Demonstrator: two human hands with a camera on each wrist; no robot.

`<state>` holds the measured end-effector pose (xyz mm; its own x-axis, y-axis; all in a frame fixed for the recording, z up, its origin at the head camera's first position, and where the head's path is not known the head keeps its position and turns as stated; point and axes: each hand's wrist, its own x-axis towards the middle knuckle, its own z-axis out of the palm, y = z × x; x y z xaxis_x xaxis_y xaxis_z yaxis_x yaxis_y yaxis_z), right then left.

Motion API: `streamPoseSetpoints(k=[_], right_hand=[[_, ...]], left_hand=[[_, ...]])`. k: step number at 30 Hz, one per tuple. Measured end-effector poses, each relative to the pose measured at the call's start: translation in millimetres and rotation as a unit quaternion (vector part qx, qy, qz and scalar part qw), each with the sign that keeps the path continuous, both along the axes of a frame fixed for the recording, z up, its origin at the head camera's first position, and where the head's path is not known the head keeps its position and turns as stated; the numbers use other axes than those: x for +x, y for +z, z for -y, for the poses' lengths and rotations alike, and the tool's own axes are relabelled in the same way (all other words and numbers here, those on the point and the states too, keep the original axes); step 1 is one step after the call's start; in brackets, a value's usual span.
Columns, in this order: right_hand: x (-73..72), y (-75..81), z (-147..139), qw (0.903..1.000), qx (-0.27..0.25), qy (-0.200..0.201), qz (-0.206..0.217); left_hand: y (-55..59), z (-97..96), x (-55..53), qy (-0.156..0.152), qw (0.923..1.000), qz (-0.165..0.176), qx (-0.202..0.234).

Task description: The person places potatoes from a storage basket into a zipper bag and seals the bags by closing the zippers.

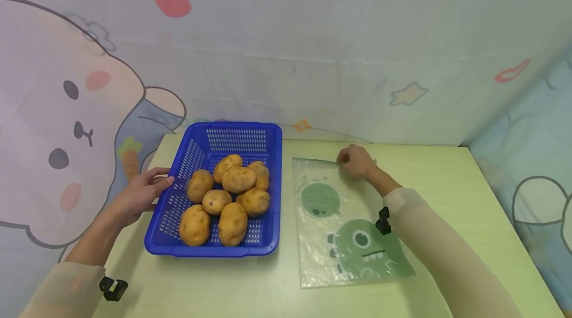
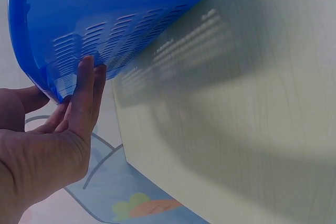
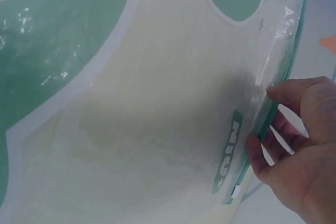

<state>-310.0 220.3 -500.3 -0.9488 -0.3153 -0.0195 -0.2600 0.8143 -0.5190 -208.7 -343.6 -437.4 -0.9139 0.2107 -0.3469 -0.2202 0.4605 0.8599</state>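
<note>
1. On the table (image 1: pixel 451 199), in the head view, a blue basket (image 1: pixel 212 249) stands near the wall cloth (image 1: pixel 286 25) with eight potatoes (image 1: pixel 233 223) inside, some resting on others. The left hand (image 1: pixel 143 194) holds the basket's side, thumb at the rim. Just beside the basket, apart from it, a clear bag (image 1: pixel 348 223) with green monster prints lies flat. The right hand (image 1: pixel 356 161) pinches the bag's far edge.
2. At the left wrist, the left hand grips the basket: the thumb is at the rim and the fingertips press the slotted outer wall. The basket's shadow falls across the table.
3. At the right wrist, the right hand pinches the bag's green zip strip (image 3: pixel 268 118) between thumb and fingers. Near the fingertips, a green label (image 3: pixel 227 153) carries pale letters; a corner of the basket shows beyond the bag.
</note>
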Motion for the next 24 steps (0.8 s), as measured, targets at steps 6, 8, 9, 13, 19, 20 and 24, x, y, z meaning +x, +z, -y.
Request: streamPoseSetpoints(k=[6, 8, 9, 13, 19, 20, 24], right_hand=[[1.0, 2.4, -5.5, 0.9983, 0.010, 0.038, -0.043], [0.8, 5.4, -7.7, 0.9969, 0.010, 0.056, -0.054], [0.6, 6.9, -8.6, 0.9959, 0.008, 0.067, -0.060], [2.7, 15.9, -8.7, 0.9888, 0.015, 0.119, -0.089], [12.8, 36.9, 3.9, 0.9611, 0.062, 0.216, -0.161], [15.7, 40.6, 7.4, 0.9544, 0.074, 0.231, -0.174], [30.2, 51.1, 23.4, 0.9211, 0.132, 0.289, -0.225]], left_hand=[[-2.6, 0.3, -0.2, 0.002, 1.0000, 0.001, -0.001], [-2.8, 0.2, -0.2, 0.002, 1.0000, 0.001, -0.002], [-2.6, 0.0, -0.1, 0.002, 1.0000, 0.002, -0.001], [-2.2, -0.2, -0.4, 0.001, 1.0000, 0.001, 0.000], [-2.4, 0.3, -0.6, -0.002, 1.0000, -0.001, 0.004], [-2.3, 0.2, -0.5, -0.002, 1.0000, -0.001, 0.006], [-1.9, 0.8, -0.4, -0.003, 1.0000, -0.003, 0.007]])
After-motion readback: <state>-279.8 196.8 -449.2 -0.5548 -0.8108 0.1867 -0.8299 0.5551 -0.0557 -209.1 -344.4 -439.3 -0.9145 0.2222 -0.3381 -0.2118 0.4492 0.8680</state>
